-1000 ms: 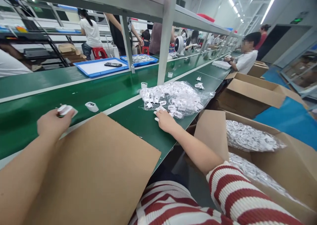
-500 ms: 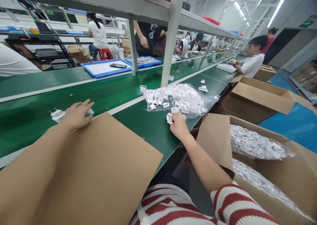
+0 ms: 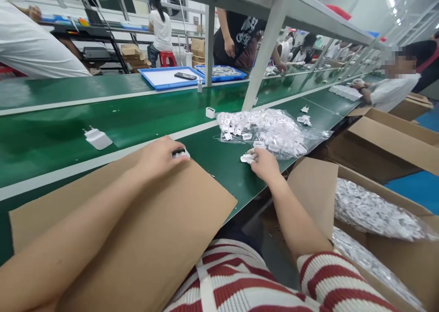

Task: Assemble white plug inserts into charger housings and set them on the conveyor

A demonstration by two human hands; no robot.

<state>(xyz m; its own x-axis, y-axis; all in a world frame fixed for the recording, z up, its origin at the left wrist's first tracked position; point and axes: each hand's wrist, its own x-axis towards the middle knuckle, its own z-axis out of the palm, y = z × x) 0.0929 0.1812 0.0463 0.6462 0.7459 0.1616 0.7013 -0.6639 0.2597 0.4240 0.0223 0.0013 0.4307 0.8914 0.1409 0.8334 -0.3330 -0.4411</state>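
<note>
My left hand [image 3: 161, 156] is closed round a white plastic housing [image 3: 181, 153] with a dark opening, above the corner of a brown cardboard sheet [image 3: 147, 220]. In my right hand [image 3: 264, 164] a small white plug part [image 3: 247, 158] is pinched between the fingers. It is at the near edge of a clear bag [image 3: 274, 129] heaped with white parts on the green table. A white plug adapter [image 3: 98, 138] with two pins lies on the green belt at the left. Another white housing [image 3: 210, 113] stands on the belt left of the bag.
A metal post [image 3: 265, 51] rises behind the bag. Open cardboard boxes [image 3: 310, 184] with bagged white parts stand at the right. Blue trays [image 3: 161, 87] lie across the belt. Loose parts [image 3: 304, 120] sit beyond the bag. Several people are at the line.
My left hand has moved right, away from the plug adapter on the belt, with a white housing in it. My right hand still holds its part near the bag. The view has turned left.
</note>
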